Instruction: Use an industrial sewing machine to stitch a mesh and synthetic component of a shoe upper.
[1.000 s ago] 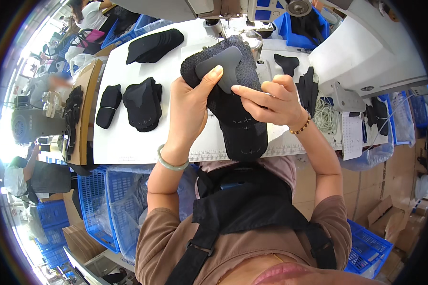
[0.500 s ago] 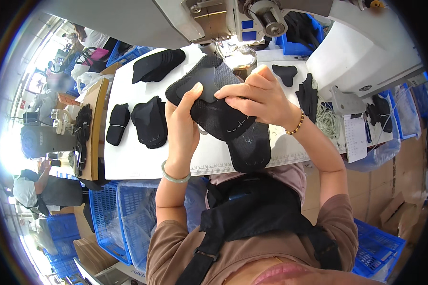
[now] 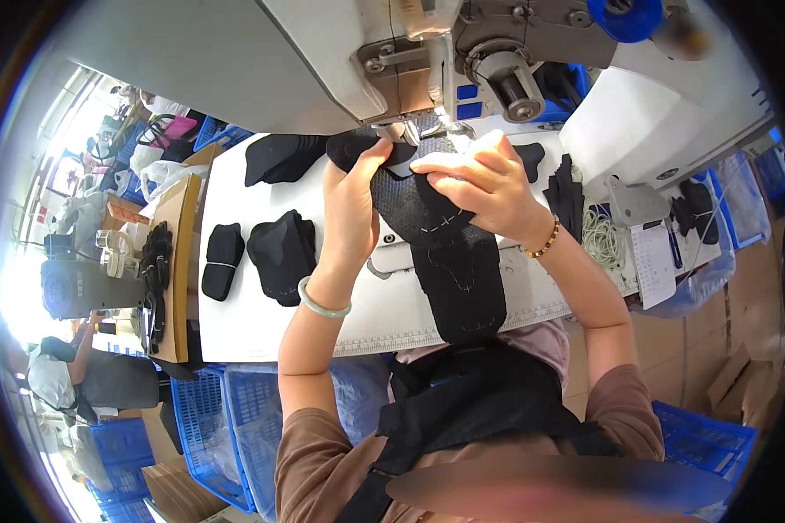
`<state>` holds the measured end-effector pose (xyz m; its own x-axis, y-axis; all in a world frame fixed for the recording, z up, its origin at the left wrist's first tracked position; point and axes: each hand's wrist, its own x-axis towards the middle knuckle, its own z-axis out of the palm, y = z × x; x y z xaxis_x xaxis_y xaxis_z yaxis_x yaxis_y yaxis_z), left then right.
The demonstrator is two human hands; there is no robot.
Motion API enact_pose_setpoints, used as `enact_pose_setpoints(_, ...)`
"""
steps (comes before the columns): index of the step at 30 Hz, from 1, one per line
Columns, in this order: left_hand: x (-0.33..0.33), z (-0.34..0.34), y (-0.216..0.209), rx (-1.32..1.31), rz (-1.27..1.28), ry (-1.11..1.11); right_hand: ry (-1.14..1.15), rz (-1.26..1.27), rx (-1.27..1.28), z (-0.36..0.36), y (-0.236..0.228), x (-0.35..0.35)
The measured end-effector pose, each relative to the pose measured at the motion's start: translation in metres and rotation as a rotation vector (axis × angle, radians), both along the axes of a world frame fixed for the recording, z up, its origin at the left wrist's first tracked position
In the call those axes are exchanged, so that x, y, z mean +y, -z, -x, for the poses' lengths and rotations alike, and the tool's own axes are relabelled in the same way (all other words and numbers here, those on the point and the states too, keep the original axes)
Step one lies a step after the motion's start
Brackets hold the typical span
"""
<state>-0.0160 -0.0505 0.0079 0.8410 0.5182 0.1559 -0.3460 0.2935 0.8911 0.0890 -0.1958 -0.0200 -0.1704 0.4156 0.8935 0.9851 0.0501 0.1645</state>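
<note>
Both my hands grip a black mesh fabric piece (image 3: 414,209) with white marks on its lower part. My left hand (image 3: 351,205) pinches its left edge, thumb on top. My right hand (image 3: 488,187) has its fingers closed on the right side, near a smooth dark patch (image 3: 400,162) lying on the mesh. The upper end of the piece is under the needle area of a sewing machine (image 3: 401,96), where part of it is hidden. Below the held piece, a marked black fabric piece (image 3: 462,301) lies over the table's near edge.
On the white table (image 3: 235,336) at left lie a banded black bundle (image 3: 222,261) and stacks of black pieces (image 3: 283,257). Black strips (image 3: 565,192), pale cord (image 3: 600,235) and a written sheet (image 3: 654,266) lie at right. Blue crates (image 3: 205,436) stand below. A person (image 3: 57,375) sits far left.
My hands have moved the fabric piece up to the machine's needle area, and it has turned so its marked end points toward me. The whole view has shifted slightly.
</note>
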Motion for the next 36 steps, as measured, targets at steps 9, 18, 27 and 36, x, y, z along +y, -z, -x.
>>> enact_pose_setpoints(9,0.004,-0.010,0.002,-0.017,-0.121,0.030,-0.008,-0.031,0.108,-0.004,0.000,-0.003)
enact_pose_setpoints(18,0.002,-0.009,0.003,-0.018,-0.032,0.050,-0.012,0.015,0.143,-0.003,0.001,-0.006)
enact_pose_setpoints(27,0.026,0.004,-0.012,0.205,-0.090,0.262,-0.029,0.073,0.099,-0.002,-0.004,-0.008)
enact_pose_setpoints(36,0.020,0.002,-0.007,0.079,-0.100,0.243,-0.067,0.118,0.103,-0.006,-0.005,-0.009)
